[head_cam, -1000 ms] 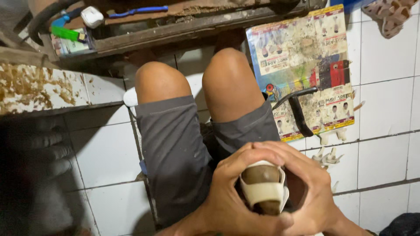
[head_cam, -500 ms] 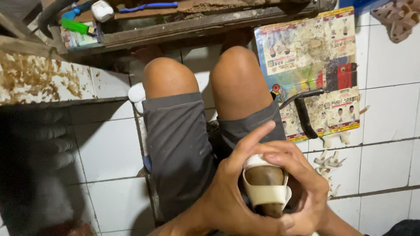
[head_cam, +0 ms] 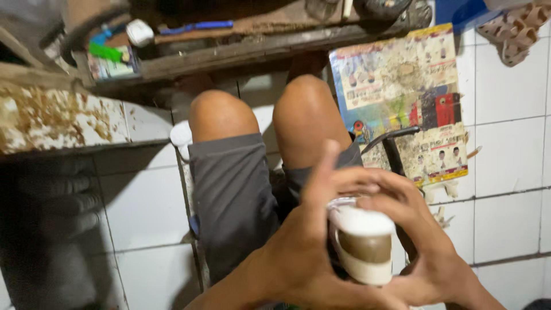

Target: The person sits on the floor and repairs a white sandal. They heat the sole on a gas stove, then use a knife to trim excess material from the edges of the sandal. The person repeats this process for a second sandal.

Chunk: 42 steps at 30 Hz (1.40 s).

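Lower right of frame: your left hand [head_cam: 298, 258] and right hand [head_cam: 422, 252] both grasp white-and-brown cylindrical part [head_cam: 363, 244] above lap. Step looks like fitting or twisting; next move needs firm, square grip.

Rough home workshop corner, floor-level work spot. White tiled floor [head_cam: 143, 212] seen stained. Worn wooden bench [head_cam: 241, 49] cluttered with small tools. Below bench, dirty printed poster [head_cam: 402, 97] laid on tiles; rusted white panel [head_cam: 51, 117] seen left of bench.
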Available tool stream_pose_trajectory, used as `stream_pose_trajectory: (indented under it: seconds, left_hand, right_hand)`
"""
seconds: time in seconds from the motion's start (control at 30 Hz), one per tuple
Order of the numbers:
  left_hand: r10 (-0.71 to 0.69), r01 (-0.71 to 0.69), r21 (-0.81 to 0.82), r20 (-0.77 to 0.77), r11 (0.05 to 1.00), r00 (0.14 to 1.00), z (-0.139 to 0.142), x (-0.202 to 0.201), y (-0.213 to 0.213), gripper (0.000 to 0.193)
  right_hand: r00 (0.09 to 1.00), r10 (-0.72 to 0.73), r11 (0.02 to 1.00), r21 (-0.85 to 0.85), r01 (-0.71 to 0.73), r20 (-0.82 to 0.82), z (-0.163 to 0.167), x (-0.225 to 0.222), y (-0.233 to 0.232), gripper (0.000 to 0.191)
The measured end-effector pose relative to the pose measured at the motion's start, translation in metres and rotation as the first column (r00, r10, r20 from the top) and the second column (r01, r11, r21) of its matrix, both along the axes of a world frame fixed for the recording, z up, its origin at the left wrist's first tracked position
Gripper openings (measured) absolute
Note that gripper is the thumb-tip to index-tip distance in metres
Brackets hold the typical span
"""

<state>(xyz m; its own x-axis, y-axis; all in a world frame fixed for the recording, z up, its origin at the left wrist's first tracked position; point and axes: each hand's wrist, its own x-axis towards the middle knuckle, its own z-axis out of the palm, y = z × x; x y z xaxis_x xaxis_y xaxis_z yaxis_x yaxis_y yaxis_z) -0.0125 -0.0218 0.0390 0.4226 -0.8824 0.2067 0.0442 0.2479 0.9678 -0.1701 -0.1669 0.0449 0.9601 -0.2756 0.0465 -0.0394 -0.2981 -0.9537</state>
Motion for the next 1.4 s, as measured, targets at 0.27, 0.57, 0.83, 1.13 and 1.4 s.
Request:
stream_pose_trajectory:
  seconds: [0.27,0.57,0.83,1.13,1.4]
  left_hand:
    - [-0.119,0.311,0.154,-0.7,0.938,0.704,-0.019,0.049,-0.045,0.048]
    - [-0.006,-0.022,0.15,0.181,0.988,0.983,-0.018,0.046,-0.058,0.059]
    - [-0.121,0.139,0.138,-0.131,0.981,0.984,-0.025,0.057,-0.036,0.039]
    - [-0.047,0.009,0.088,0.439,0.996,0.897,-0.009,0.049,-0.026,0.05]
    - [-0.214,0.215,-0.023,-0.251,0.976,0.944,0.001,0.028,-0.018,0.052]
  right_hand:
    - [0.971,0.145,0.8,-0.6,-0.002,0.189,-0.002,0.018,-0.034,0.073]
    - [0.965,-0.187,0.923,0.303,0.236,-0.183,-0.002,0.047,-0.052,0.068]
    - [0.978,-0.196,0.978,-0.095,0.188,-0.076,-0.012,0.049,-0.034,0.059]
    - [0.99,-0.065,0.998,0.009,0.067,-0.129,0.006,0.028,-0.034,0.044]
    - [0.999,-0.042,0.904,0.426,0.025,0.03,-0.021,0.016,-0.037,0.075]
